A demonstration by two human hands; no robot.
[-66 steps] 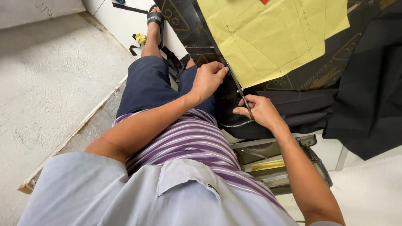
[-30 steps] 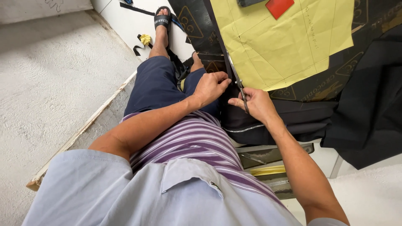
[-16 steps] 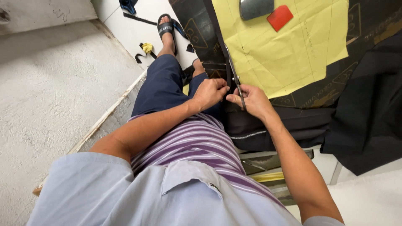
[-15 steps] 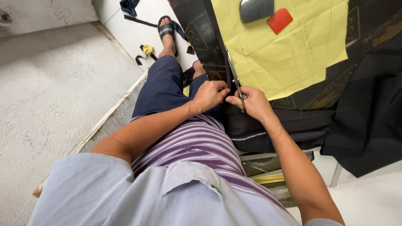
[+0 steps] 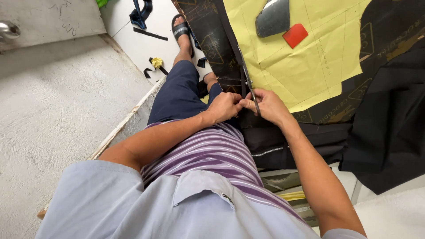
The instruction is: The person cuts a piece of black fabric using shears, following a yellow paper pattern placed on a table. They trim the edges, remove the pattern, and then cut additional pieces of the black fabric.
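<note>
The right hand (image 5: 270, 105) is clenching its grip on the scissors (image 5: 249, 86), blades running along the near edge of the yellow paper pattern (image 5: 305, 57). The left hand (image 5: 225, 106) is pinching the black fabric (image 5: 212, 40) beside that edge, apparently keeping it taut. A grey weight (image 5: 273, 18) and red block (image 5: 295, 35) are pinning the pattern to the desk.

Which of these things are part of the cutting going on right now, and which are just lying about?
In use: scissors in right hand; black fabric held by left hand; yellow paper pattern.
Lying about: grey weight, red chalk piece, fabric scraps on floor.
</note>
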